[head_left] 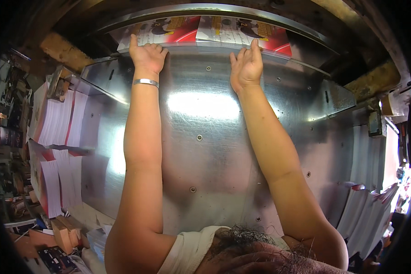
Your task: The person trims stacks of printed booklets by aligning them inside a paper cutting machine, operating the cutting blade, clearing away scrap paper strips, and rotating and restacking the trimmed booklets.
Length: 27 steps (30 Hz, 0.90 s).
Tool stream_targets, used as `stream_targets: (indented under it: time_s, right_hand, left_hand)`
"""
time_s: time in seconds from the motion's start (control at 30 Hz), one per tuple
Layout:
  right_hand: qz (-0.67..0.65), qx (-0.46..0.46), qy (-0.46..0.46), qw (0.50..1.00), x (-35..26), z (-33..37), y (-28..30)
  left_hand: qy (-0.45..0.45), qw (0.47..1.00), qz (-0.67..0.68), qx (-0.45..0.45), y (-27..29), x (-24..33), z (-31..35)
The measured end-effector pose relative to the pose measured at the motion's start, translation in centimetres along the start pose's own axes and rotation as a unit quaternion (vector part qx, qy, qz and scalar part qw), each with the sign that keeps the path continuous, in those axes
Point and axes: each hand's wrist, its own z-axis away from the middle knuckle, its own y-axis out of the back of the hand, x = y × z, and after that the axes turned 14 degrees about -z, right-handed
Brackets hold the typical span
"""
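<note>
Two stacks of printed booklets (183,35) (223,34) with red, white and yellow covers lie side by side at the far end of a metal table (201,164). A metal bar runs just beyond them. My left hand (147,60), below a silver bracelet (146,82), is at the left stack's near edge, palm turned up, thumb raised and fingers loosely bent. Against the right stack's near edge is my right hand (248,69), also palm up with its thumb raised. Neither hand has anything in its grasp. Both arms reach forward nearly straight.
Piles of white paper with red edges (59,118) stand on the left. More paper stacks (367,205) stand on the right. A metal beam (214,8) spans the far side. Wooden blocks (64,233) and clutter are at lower left.
</note>
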Motion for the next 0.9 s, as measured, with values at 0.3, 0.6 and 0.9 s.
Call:
stream_targets:
  time_s: [0.3, 0.6, 0.9]
  right_hand:
    - [0.002, 0.000, -0.005, 1.000, -0.06, 0.04, 0.07]
    - [0.009, -0.005, -0.001, 1.000, -0.08, 0.01, -0.08]
    - [0.019, -0.004, -0.006, 1.000, -0.16, 0.01, -0.11]
  left_hand:
    - [-0.009, 1.000, 0.003, -0.002, 0.22, -0.22, -0.14]
    - [-0.009, 1.000, 0.003, 0.003, -0.15, 0.00, 0.21]
    - [-0.009, 1.000, 0.001, 0.001, -0.25, 0.07, 0.42]
